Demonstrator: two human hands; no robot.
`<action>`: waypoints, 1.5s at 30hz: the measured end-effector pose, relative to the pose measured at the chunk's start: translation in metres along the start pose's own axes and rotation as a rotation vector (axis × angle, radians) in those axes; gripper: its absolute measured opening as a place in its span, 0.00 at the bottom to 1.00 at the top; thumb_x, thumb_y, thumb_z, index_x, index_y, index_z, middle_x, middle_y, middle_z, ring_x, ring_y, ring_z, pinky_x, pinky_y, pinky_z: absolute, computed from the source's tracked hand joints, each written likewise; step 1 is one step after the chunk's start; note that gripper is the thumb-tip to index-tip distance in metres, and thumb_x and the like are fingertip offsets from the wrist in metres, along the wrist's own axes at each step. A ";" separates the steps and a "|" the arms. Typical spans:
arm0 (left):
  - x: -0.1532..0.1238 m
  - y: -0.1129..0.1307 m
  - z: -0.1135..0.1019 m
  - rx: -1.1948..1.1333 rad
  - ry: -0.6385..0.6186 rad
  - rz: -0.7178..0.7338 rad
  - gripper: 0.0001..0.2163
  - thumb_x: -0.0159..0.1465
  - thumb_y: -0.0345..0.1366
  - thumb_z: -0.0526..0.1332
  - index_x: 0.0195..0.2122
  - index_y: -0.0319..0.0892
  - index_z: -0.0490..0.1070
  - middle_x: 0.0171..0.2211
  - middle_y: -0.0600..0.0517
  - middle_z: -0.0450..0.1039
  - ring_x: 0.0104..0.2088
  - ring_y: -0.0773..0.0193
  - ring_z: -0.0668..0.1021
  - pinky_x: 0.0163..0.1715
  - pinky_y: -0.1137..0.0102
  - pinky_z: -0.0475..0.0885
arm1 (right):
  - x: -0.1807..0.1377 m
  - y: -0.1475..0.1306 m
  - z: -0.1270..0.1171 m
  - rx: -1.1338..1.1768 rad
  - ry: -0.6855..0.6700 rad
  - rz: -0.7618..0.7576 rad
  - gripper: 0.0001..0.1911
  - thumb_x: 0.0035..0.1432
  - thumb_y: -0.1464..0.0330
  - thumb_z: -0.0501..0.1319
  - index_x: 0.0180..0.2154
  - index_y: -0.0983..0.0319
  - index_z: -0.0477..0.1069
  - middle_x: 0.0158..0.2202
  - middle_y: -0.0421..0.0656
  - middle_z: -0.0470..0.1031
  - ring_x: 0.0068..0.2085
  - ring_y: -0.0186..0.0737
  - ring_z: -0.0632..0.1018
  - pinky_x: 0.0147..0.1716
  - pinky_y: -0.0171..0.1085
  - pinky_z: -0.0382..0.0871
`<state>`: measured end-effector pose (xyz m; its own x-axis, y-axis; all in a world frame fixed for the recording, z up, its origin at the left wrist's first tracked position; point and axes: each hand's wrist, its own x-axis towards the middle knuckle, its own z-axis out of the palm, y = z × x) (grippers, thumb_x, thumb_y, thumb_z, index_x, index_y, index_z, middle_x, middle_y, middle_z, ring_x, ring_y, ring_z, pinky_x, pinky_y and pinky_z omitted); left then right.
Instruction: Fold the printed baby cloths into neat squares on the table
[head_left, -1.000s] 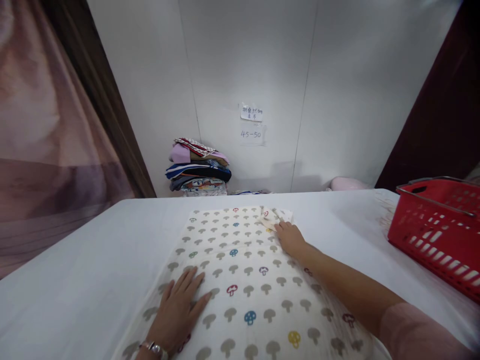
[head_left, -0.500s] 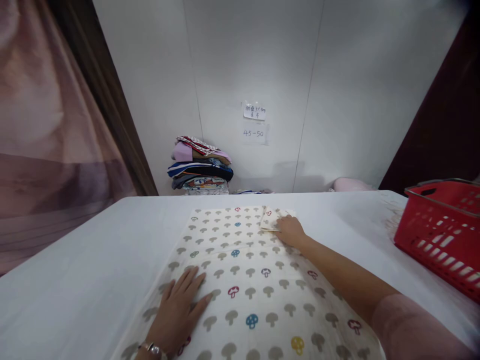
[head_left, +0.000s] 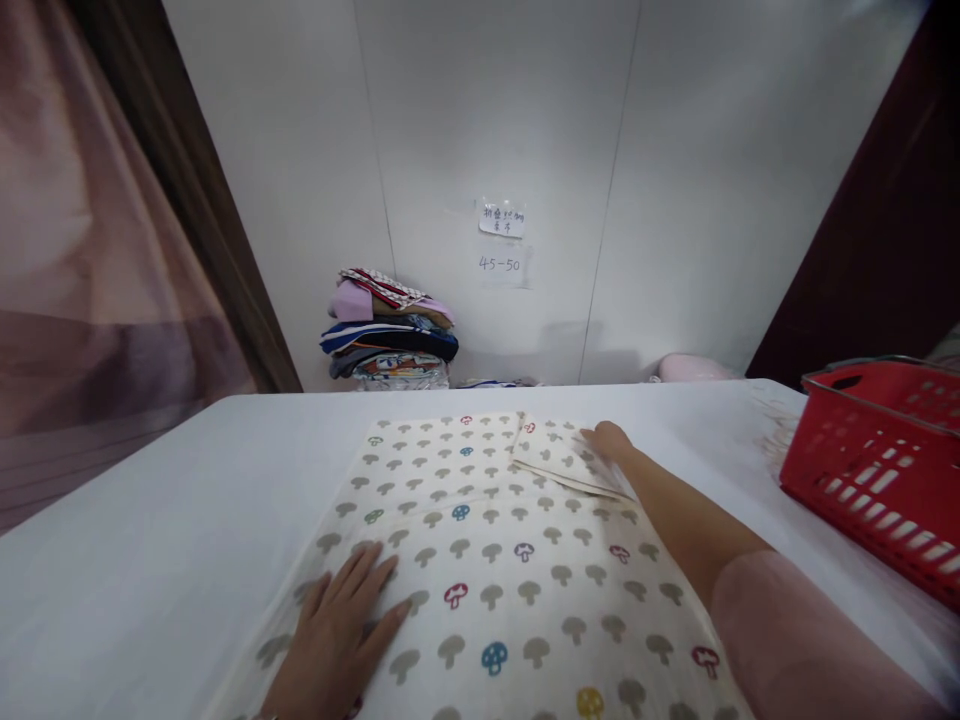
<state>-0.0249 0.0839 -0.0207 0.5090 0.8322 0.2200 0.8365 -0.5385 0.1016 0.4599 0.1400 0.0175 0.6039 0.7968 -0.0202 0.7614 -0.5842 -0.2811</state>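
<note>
A cream cloth (head_left: 472, 560) printed with grey and coloured mushrooms lies spread over the white table, running toward me out of the bottom of view. Its far right corner is turned over into a layered flap (head_left: 559, 455). Lying flat on the left part of the cloth is my left hand (head_left: 334, 630), open with fingers spread. My right hand (head_left: 609, 442) is at the flap's far right edge, its fingers closed on the cloth and partly hidden. The right forearm passes over the cloth's right border.
The white table (head_left: 150, 520) ends at a grey wall. Against that wall stands a stack of folded fabrics (head_left: 390, 335). A red plastic basket (head_left: 885, 470) sits on the right. A pink curtain (head_left: 97, 300) hangs on the left, and paper notes (head_left: 501, 240) are stuck to the wall.
My right hand has moved right and slightly up, and the turned-over flap is now larger, reaching toward the right border. My left hand stays flat on the cloth. The view has shifted slightly.
</note>
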 end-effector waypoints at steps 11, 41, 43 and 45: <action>-0.001 -0.003 0.003 0.027 -0.010 -0.001 0.25 0.59 0.52 0.50 0.55 0.48 0.63 0.59 0.51 0.56 0.59 0.52 0.60 0.56 0.50 0.55 | 0.006 -0.026 0.024 0.004 0.103 -0.014 0.13 0.57 0.68 0.51 0.43 0.66 0.66 0.45 0.52 0.71 0.46 0.44 0.72 0.36 0.34 0.64; -0.001 -0.004 -0.001 -0.022 -0.023 0.003 0.23 0.60 0.51 0.51 0.54 0.50 0.64 0.59 0.51 0.57 0.58 0.53 0.60 0.57 0.52 0.55 | -0.056 -0.058 0.021 0.148 -0.032 -0.566 0.13 0.55 0.70 0.54 0.42 0.61 0.71 0.45 0.46 0.71 0.48 0.42 0.68 0.47 0.37 0.60; -0.001 -0.005 0.001 -0.020 -0.012 0.005 0.23 0.60 0.51 0.50 0.54 0.51 0.63 0.59 0.52 0.57 0.58 0.53 0.61 0.56 0.52 0.55 | -0.033 -0.051 0.009 0.209 0.013 -0.434 0.15 0.58 0.71 0.50 0.44 0.62 0.69 0.45 0.46 0.71 0.48 0.41 0.70 0.45 0.36 0.62; -0.001 -0.007 0.004 -0.017 -0.001 0.010 0.24 0.59 0.52 0.50 0.55 0.51 0.63 0.59 0.52 0.57 0.58 0.53 0.61 0.56 0.51 0.55 | -0.011 -0.038 -0.005 0.278 0.039 -0.273 0.16 0.60 0.70 0.48 0.45 0.64 0.68 0.43 0.47 0.73 0.43 0.41 0.73 0.40 0.35 0.65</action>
<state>-0.0306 0.0880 -0.0258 0.5173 0.8271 0.2197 0.8280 -0.5486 0.1161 0.4256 0.1530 0.0332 0.4007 0.9075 0.1258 0.8053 -0.2833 -0.5207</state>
